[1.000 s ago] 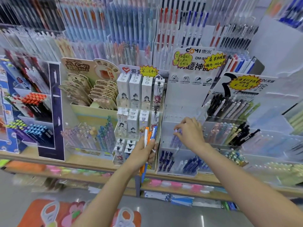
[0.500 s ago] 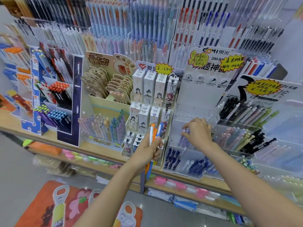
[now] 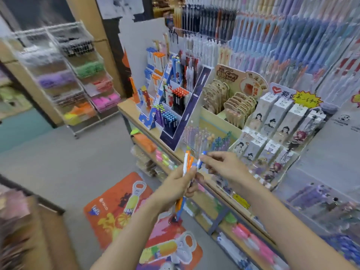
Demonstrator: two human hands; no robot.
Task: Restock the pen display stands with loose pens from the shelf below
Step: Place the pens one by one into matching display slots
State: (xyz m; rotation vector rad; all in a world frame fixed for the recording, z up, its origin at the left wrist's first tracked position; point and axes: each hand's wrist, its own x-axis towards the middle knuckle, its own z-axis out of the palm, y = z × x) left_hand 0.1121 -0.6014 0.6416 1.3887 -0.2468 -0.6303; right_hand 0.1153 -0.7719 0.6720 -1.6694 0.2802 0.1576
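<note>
My left hand (image 3: 180, 186) grips a small bunch of pens (image 3: 187, 164), orange-and-white ones plus a blue one, upright in front of the shelf. My right hand (image 3: 224, 165) pinches the top of the blue-capped pen (image 3: 200, 161) in that bunch. Behind and left stands a blue tiered display stand (image 3: 153, 106) with orange- and blue-topped pens. A dark purple stand (image 3: 185, 117) next to it holds orange-capped and blue-capped pens. The lower shelf (image 3: 241, 230) holds blurred pink and green items.
White figure boxes (image 3: 280, 117) and a beige card display (image 3: 229, 98) stand on the wooden shelf (image 3: 126, 108) to the right. Hanging pen packs cover the wall above. A wire rack (image 3: 78, 80) of coloured goods stands far left. An orange floor mat (image 3: 120, 207) lies below.
The view has swung left along the shelf. My right hand left the clear pen stand and came to the bunch in my left hand, now pinching the blue pen's top.
</note>
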